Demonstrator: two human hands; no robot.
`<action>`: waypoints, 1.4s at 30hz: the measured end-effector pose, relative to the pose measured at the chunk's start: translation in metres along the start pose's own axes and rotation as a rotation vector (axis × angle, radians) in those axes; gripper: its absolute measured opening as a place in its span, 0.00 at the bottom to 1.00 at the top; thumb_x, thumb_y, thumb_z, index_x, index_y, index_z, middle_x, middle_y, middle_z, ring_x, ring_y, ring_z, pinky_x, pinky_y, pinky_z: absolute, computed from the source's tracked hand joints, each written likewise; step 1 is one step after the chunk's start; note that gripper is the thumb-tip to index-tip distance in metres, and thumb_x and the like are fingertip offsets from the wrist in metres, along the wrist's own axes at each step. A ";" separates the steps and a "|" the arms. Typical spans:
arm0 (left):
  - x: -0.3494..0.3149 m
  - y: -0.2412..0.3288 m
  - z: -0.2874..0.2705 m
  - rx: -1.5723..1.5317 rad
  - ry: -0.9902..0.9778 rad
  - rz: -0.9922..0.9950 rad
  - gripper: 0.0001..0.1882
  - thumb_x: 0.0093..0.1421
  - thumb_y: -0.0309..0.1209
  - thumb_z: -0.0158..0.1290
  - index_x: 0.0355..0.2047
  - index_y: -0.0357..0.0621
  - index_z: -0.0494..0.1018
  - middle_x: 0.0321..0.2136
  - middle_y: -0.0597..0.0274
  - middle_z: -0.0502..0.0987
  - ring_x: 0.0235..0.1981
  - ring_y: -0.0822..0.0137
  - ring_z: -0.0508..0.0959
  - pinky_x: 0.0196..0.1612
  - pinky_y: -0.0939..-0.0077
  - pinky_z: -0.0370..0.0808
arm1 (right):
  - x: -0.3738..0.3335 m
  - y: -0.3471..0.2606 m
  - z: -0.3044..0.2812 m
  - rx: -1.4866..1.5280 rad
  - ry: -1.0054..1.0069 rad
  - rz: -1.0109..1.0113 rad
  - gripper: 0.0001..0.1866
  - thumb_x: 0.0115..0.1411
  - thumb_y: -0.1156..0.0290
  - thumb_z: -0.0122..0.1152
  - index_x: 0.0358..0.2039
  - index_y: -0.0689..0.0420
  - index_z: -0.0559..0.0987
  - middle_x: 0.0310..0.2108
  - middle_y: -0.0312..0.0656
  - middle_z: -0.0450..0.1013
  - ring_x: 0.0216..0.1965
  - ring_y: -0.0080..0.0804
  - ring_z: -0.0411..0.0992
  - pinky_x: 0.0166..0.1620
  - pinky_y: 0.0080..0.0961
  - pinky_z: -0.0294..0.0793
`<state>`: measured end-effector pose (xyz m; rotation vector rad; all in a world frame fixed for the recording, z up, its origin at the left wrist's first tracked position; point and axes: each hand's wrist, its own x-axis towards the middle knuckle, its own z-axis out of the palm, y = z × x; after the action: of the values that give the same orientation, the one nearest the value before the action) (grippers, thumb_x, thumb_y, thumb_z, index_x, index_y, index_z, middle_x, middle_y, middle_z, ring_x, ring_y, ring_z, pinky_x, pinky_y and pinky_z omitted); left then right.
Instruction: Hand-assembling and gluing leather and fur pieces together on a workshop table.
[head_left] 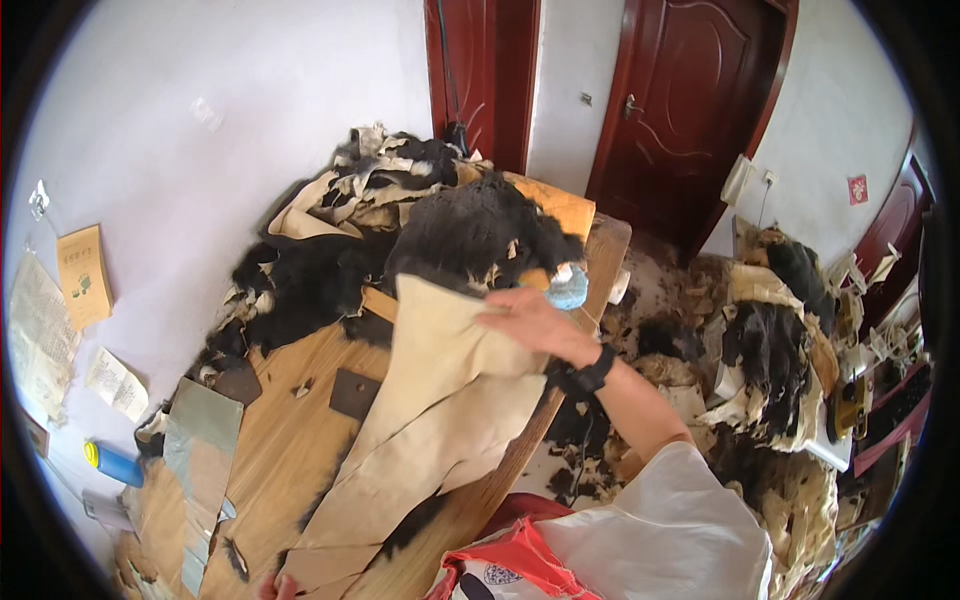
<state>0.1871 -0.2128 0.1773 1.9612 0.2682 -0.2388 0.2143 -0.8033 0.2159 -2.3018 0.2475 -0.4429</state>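
A long cream fur pelt stretches diagonally over the wooden table, skin side up, with dark fur showing along its lower edges. My right hand grips its far end, fingers closed on the edge and lifting it a little. A dark band circles that wrist. At the pelt's near end, by the picture's lower edge, my left hand pinches the corner; only its fingertips show. Creases and overlapping flaps run across the pelt's pale side. A small dark square plate lies beside it on the table.
Black fur pieces are heaped at the table's far end, near an orange-yellow sheet. A grey taped strip and a blue bottle with a yellow cap sit at left. More pelts pile up at right, beyond the table edge.
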 end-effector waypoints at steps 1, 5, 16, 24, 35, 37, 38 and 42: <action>0.007 0.007 0.024 -0.010 0.002 -0.001 0.23 0.69 0.43 0.56 0.51 0.32 0.76 0.36 0.56 0.77 0.41 0.66 0.76 0.46 0.69 0.72 | 0.007 0.022 -0.017 -0.089 0.111 -0.108 0.16 0.61 0.60 0.66 0.31 0.62 0.77 0.23 0.56 0.68 0.24 0.46 0.68 0.31 0.34 0.72; 0.044 -0.015 0.096 0.099 -0.270 0.250 0.18 0.70 0.39 0.55 0.44 0.33 0.79 0.26 0.68 0.73 0.29 0.73 0.73 0.32 0.75 0.71 | 0.018 0.106 -0.043 -0.303 0.116 0.096 0.15 0.59 0.60 0.67 0.35 0.59 0.80 0.32 0.52 0.74 0.34 0.47 0.76 0.40 0.38 0.75; 0.044 -0.058 0.106 -0.095 -0.066 0.149 0.14 0.71 0.34 0.54 0.47 0.35 0.79 0.33 0.66 0.79 0.31 0.74 0.73 0.34 0.78 0.70 | 0.135 0.164 -0.051 -0.617 0.264 0.441 0.47 0.54 0.32 0.63 0.56 0.65 0.75 0.57 0.58 0.72 0.62 0.56 0.67 0.61 0.49 0.68; 0.042 -0.116 0.102 -0.148 0.037 0.008 0.08 0.65 0.27 0.55 0.42 0.38 0.78 0.30 0.64 0.77 0.35 0.71 0.75 0.35 0.78 0.72 | 0.194 0.086 -0.034 -0.838 0.253 0.052 0.25 0.59 0.49 0.64 0.50 0.54 0.81 0.54 0.49 0.75 0.58 0.52 0.71 0.57 0.52 0.69; 0.010 -0.086 0.095 -0.265 0.055 0.046 0.13 0.71 0.33 0.54 0.49 0.37 0.77 0.35 0.64 0.79 0.36 0.73 0.77 0.40 0.78 0.74 | 0.335 0.023 0.205 -0.333 0.080 -0.298 0.33 0.58 0.55 0.68 0.57 0.64 0.72 0.57 0.58 0.72 0.58 0.55 0.71 0.58 0.47 0.71; -0.007 -0.078 0.089 -0.096 0.195 0.012 0.14 0.71 0.33 0.54 0.50 0.36 0.77 0.38 0.61 0.81 0.42 0.69 0.78 0.47 0.75 0.74 | 0.343 0.022 0.233 -0.318 0.212 -0.319 0.32 0.56 0.55 0.70 0.56 0.62 0.73 0.55 0.55 0.73 0.57 0.54 0.71 0.59 0.54 0.68; -0.012 -0.081 0.085 -0.103 0.224 -0.001 0.14 0.71 0.33 0.54 0.50 0.36 0.77 0.38 0.61 0.81 0.42 0.69 0.78 0.47 0.75 0.74 | 0.350 0.019 0.237 -0.359 0.060 -0.235 0.28 0.57 0.54 0.68 0.51 0.61 0.76 0.52 0.54 0.75 0.56 0.53 0.72 0.58 0.55 0.68; -0.020 -0.097 0.073 -0.165 0.236 -0.116 0.14 0.70 0.33 0.54 0.50 0.36 0.77 0.43 0.58 0.81 0.46 0.66 0.78 0.52 0.72 0.73 | 0.400 0.032 0.226 -0.448 -0.009 -0.203 0.20 0.61 0.53 0.58 0.36 0.59 0.82 0.42 0.54 0.79 0.53 0.54 0.74 0.54 0.52 0.70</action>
<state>0.1357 -0.2444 0.0702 1.8115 0.5399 -0.0570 0.6690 -0.7998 0.1425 -2.7826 0.1151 -0.5201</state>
